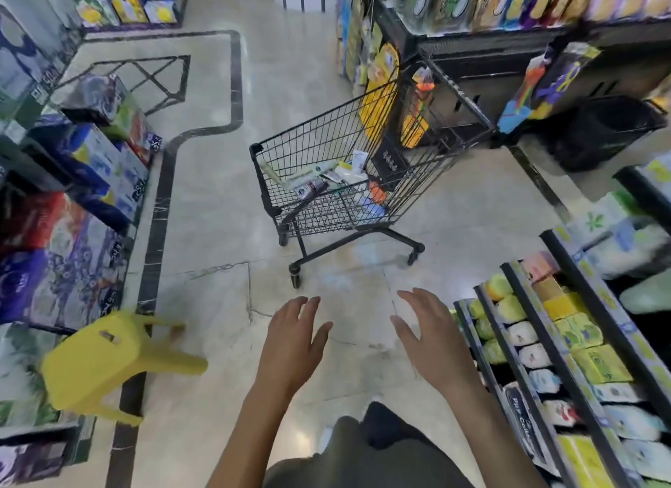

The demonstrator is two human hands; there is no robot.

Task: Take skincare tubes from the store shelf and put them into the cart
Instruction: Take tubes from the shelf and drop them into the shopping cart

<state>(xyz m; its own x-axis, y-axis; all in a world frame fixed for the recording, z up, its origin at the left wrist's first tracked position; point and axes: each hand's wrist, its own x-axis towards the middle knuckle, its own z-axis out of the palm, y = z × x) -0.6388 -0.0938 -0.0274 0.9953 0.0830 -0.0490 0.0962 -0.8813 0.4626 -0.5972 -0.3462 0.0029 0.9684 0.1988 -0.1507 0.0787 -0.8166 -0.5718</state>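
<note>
Fingers on both hands are spread and loosely extended, nothing held in either. Left hand and right hand hover palms down and slightly facing each other over the pale marble floor, a gap between them, bare forearms reaching in from the bottom edge.

Black wire shopping cart stands ahead of the hands, well apart from them, near the corner of a dark shelf unit on the right. Inside the cart basket lies a loose pile of skincare tubes and small packs: white and pale green tubes lying flat, a dark tube, something orange and something light blue toward the right end. Labels too blurred to read.

Right side, close to the right hand: tiered shelf with rows of yellow, green and white packaged goods. Whether these are tubes I cannot tell.

Left side: stacked blue, purple and red cartons along the aisle edge. Yellow plastic stool sits tilted on the floor by them, left of the left hand.

Black inlay line runs along the floor beside the cartons.
</note>
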